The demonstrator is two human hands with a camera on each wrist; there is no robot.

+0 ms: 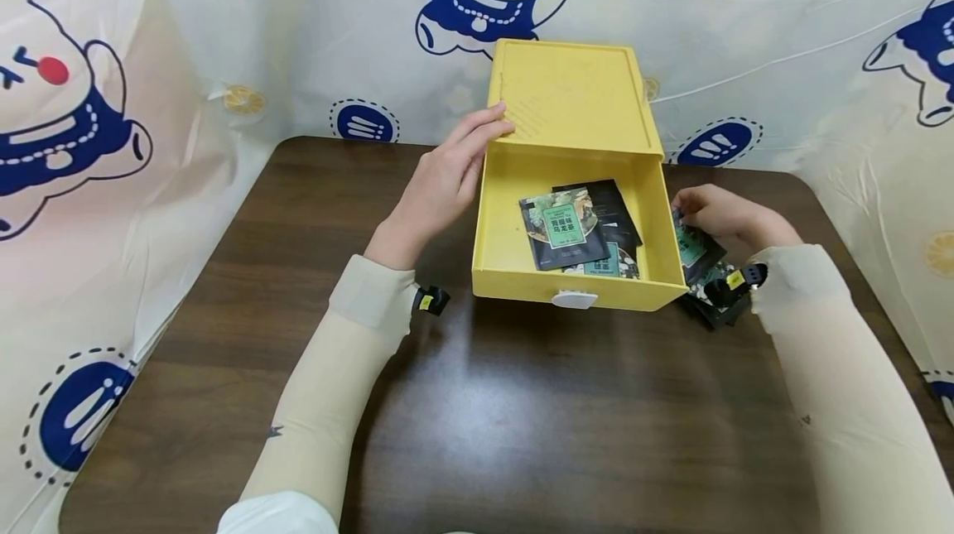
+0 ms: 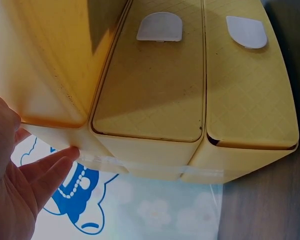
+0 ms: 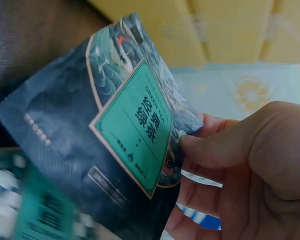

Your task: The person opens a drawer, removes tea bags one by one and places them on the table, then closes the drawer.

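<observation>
My right hand (image 1: pixel 726 213) pinches a dark green tea packet (image 3: pixel 125 130) by its edge, thumb on top, just right of the yellow drawer unit (image 1: pixel 570 95). Below that packet lie more packets (image 1: pixel 719 302) on the table, partly hidden by the wrist. The unit's top drawer (image 1: pixel 499 244) is pulled out, with several tea packets (image 1: pixel 566 228) lying in it. My left hand (image 1: pixel 447 174) rests against the unit's left side, fingertips at the top edge. In the left wrist view its fingers (image 2: pixel 47 172) look extended along the side.
Two lower drawers (image 2: pixel 150 85) of the unit are pushed in, each with a white tab handle (image 2: pixel 160 27). The unit stands on a dark wooden table (image 1: pixel 477 418), close to a patterned curtain (image 1: pixel 298 37) at the back. Curtain also hangs along both sides.
</observation>
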